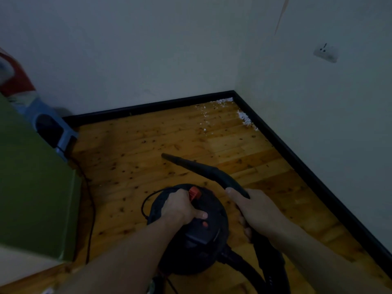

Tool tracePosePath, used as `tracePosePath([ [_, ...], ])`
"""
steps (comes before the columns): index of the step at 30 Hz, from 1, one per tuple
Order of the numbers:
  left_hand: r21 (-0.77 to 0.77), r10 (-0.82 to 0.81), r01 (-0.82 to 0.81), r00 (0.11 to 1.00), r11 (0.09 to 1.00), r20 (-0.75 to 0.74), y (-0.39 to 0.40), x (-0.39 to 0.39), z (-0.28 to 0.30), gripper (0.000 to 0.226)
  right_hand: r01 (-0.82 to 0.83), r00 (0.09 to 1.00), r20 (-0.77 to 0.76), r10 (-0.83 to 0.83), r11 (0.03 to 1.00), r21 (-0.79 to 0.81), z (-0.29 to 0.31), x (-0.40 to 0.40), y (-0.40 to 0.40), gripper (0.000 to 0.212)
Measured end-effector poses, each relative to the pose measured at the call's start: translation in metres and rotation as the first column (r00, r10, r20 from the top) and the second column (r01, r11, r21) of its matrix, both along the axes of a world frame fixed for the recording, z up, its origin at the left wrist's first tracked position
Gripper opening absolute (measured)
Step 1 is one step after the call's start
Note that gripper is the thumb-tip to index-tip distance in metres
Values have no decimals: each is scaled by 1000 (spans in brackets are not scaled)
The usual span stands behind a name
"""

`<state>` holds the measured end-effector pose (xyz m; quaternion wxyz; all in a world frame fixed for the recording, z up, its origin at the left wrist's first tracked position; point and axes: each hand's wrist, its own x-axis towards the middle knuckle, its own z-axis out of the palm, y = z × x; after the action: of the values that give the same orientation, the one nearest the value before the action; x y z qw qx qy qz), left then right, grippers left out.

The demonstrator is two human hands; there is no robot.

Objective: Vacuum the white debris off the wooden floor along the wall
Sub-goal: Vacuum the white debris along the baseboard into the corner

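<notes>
A round black vacuum body (199,236) with a red switch (195,193) stands on the wooden floor (148,145). My left hand (180,206) grips the handle on its top. My right hand (252,209) holds the black hose wand, whose tapered nozzle (169,157) points up and left, just above the floor. White debris (246,119) lies along the right wall's black skirting and in the corner (222,101), with scattered flecks (204,117) nearby. The nozzle tip is well short of the debris.
A green box (36,187) stands at the left, with a blue appliance (53,128) and a red-and-white bag (12,75) behind it. A thin black cord (90,209) runs along the floor by the box. A wall socket (325,53) sits on the right wall.
</notes>
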<state>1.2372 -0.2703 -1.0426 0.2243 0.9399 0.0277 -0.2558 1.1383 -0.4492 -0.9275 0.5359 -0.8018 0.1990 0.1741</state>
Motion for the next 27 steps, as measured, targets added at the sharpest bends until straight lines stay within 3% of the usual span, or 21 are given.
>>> tracePosePath([
  [6, -25, -2, 2, 1000, 1000, -11, 4, -8, 3, 71, -9, 996, -94, 11, 1000, 20, 10, 5, 0, 42],
  [11, -33, 51, -52, 998, 998, -29, 13, -19, 5, 70, -126, 976, -173, 135, 990, 59, 21, 9, 12, 43],
  [19, -47, 148, -148, 989, 988, -13, 29, -27, 2, 75, -292, 938, -155, 309, 948, 124, 20, 17, 35, 44],
  [27, -45, 134, -134, 991, 990, 0, 26, -25, -2, 75, -235, 966, -89, 241, 969, 73, 5, 22, 30, 43],
])
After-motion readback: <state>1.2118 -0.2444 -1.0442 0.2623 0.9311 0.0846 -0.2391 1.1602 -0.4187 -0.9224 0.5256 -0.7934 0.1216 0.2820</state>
